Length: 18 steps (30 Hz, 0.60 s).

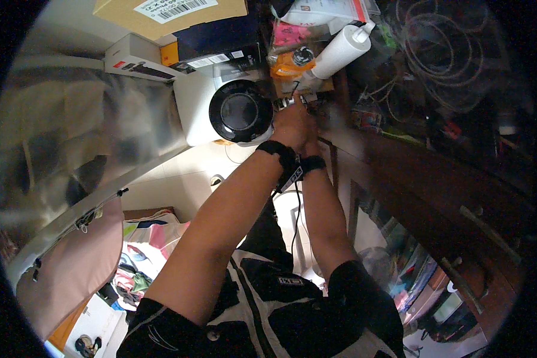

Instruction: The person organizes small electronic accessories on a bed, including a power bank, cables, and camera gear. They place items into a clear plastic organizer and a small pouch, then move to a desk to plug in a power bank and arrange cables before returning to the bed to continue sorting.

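My left hand point(289, 125) and my right hand point(313, 134) are close together at the near edge of a cluttered dark surface. The left hand covers much of the right one. A small shiny metal object point(284, 103) shows at the fingers, and a thin dark hooked piece point(296, 86) rises just beyond them. With the fingers mostly hidden, the grip of either hand is unclear. Left of the hands is a white appliance point(192, 107) with a round black top point(240, 111). Past the fingertips lie an orange packet point(291, 65) and a tilted white bottle point(340, 53).
Cardboard boxes point(170, 27) and a white box point(136, 58) stand at the back left. Coiled clear cable point(443, 53) lies at the right, above dark wooden drawers with metal handles point(490, 235). A black cord point(296, 215) hangs below my wrists. Clothes point(134, 277) are piled at lower left.
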{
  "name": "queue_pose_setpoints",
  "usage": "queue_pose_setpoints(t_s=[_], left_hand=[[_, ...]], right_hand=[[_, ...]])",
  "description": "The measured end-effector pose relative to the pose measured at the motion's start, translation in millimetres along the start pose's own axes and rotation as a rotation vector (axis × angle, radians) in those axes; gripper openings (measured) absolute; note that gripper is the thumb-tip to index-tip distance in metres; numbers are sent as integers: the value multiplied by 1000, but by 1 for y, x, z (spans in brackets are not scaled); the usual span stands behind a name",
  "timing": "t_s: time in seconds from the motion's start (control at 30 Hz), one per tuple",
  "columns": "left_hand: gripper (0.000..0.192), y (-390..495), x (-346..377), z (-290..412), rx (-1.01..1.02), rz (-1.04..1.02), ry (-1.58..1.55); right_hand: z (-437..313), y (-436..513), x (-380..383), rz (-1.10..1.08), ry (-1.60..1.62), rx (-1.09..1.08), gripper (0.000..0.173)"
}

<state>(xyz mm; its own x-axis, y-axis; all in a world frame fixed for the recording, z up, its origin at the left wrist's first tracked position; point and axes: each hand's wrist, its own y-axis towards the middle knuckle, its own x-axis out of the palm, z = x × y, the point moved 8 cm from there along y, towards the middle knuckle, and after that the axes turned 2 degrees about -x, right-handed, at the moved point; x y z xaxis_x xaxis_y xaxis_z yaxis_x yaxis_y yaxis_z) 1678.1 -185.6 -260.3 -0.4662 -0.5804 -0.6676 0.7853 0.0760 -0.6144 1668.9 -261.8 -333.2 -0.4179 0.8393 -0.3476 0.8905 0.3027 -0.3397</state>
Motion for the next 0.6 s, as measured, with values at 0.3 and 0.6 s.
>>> queue_pose_setpoints(t_s=[0.3, 0.6], left_hand=[[60, -1, -3, 1, -26, 108, -30], [88, -18, -17, 11, -3, -24, 53]], right_hand=[[21, 33, 21, 146, 1133, 388, 36], [40, 52, -28, 42, -575, 90, 31]])
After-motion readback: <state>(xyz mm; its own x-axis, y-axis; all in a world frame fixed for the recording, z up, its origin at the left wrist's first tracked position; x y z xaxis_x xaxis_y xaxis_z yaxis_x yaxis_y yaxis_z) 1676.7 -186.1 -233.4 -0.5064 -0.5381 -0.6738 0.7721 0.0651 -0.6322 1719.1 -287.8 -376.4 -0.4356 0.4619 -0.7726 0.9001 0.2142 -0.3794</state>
